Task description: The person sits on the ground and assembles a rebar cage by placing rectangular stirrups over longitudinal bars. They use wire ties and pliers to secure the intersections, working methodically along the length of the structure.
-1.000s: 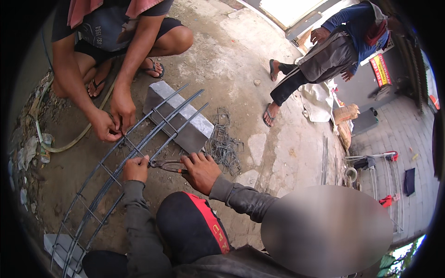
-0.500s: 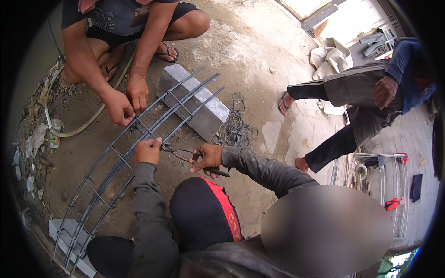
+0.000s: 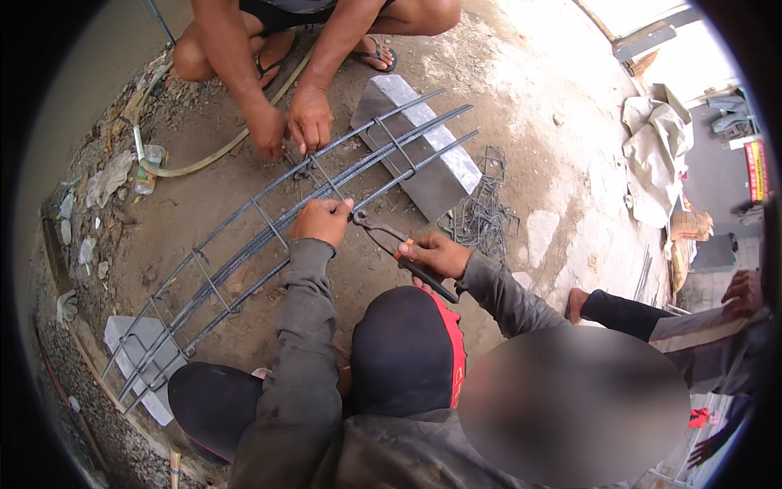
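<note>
A long, gently curved cage of steel reinforcing bars (image 3: 391, 153) runs diagonally before me, with square wire stirrups around its bars. My left hand (image 3: 320, 222) is closed in a pinch beside the near bar; what lies between its fingertips is too small to make out. In my right hand (image 3: 442, 256) I grip end-cutting pincers (image 3: 430, 279) by their black and orange handles, their jaws at the near bar close to my left fingertips. Across the cage, a co-worker's two hands (image 3: 289, 126) work at the far bar by a stirrup; what they hold is hidden.
Grey blocks (image 3: 432, 196) support both cage ends. Loose stirrups (image 3: 482, 210) lie heaped beside the upper block. Beyond the cage are a pale hose (image 3: 199, 169) and a plastic bottle (image 3: 149, 171). A crumpled sheet (image 3: 652, 155) lies at right, above another person's leg (image 3: 623, 314).
The view has shifted, moving the cage rightward and upward in it. My pincers stay by my left fingertips at the near bar. The person at right now shows only partly, at the edge.
</note>
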Demonstrator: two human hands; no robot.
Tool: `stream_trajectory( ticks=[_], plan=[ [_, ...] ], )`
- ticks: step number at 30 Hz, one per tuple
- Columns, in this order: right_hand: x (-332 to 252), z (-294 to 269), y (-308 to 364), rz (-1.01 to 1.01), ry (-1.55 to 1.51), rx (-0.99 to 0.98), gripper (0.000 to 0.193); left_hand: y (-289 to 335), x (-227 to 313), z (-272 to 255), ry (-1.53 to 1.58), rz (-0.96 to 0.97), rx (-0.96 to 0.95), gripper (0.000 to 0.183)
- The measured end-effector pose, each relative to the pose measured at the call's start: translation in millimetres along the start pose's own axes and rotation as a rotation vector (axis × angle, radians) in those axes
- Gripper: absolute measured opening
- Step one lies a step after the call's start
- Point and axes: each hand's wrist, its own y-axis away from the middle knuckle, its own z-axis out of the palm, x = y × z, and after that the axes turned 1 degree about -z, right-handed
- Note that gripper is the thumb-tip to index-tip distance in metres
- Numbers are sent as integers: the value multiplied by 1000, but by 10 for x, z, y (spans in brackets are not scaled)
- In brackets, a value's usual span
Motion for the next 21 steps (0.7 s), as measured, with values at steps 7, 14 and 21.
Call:
stream_trajectory(
  ticks=[7,14,21],
  plan=[
    [213,188,-11,-566,825,511,39,36,-21,2,13,-33,32,48],
    [436,145,-152,-222,-477,-248,37,161,84,-72,-59,3,66,47],
    [779,574,-102,-275,-501,133,28,608,373,327,103,490,634,34]
  ],
)
